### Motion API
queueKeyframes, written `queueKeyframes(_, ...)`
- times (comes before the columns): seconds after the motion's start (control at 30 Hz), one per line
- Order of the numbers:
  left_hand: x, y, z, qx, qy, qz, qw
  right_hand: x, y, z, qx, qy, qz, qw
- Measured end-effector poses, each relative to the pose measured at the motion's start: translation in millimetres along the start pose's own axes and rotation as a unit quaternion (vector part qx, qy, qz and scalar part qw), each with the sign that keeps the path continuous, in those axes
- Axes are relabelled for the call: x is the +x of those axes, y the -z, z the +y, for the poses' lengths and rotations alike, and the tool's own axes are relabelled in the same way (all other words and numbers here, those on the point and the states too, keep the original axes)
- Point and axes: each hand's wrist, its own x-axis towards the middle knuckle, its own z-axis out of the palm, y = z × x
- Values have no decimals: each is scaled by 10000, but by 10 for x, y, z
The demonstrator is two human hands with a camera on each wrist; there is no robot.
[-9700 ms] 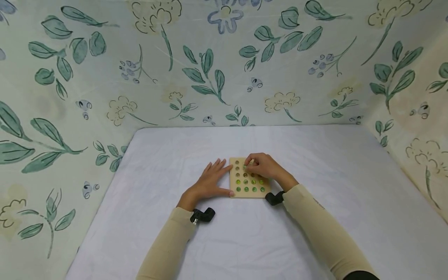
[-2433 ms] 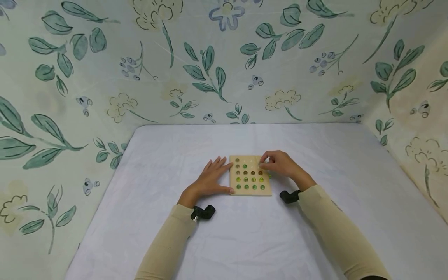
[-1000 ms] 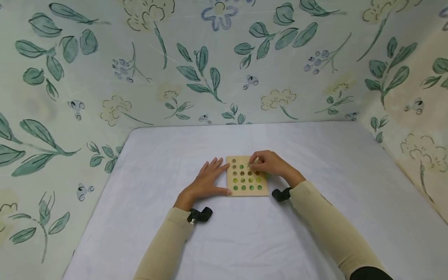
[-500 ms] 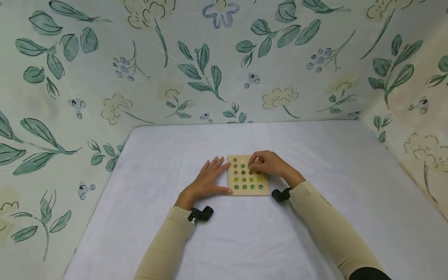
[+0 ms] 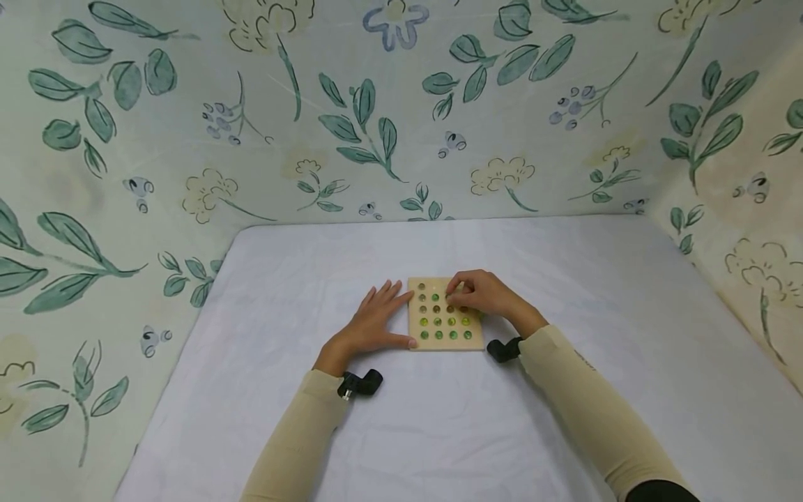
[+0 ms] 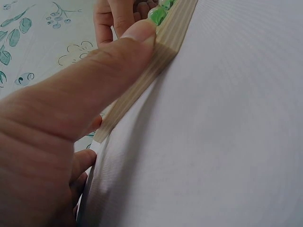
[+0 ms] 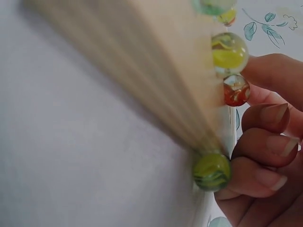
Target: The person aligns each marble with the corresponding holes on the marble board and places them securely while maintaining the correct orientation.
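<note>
Wooden board: lying flat between both hands.
Left hand: at 9 o'clock, fingers flat, steadying its edge.
Right hand: at 2 o'clock, nearer, pinching a marble.

My left hand blocks the left edge of the wooden board; my right hand covers its far right corner. The table is open in front of the board, behind it, and out to both sides. The patterned walls close off 3 sides.
</note>
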Motion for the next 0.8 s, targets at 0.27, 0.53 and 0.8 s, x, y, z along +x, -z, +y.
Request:
queueKeyframes(0.27, -2, -3, 7, 2, 5, 27, 10000, -14, 9, -20, 51, -141, 17, 9999)
queueKeyframes(0.53, -4, 7, 2, 1, 13, 40, 10000, -12, 10, -15, 77, -129, 60, 9999)
queueKeyframes(0.8, 13, -23, -18, 48, 36, 27, 10000, -45, 30, 52, -30, -156, 167, 9997)
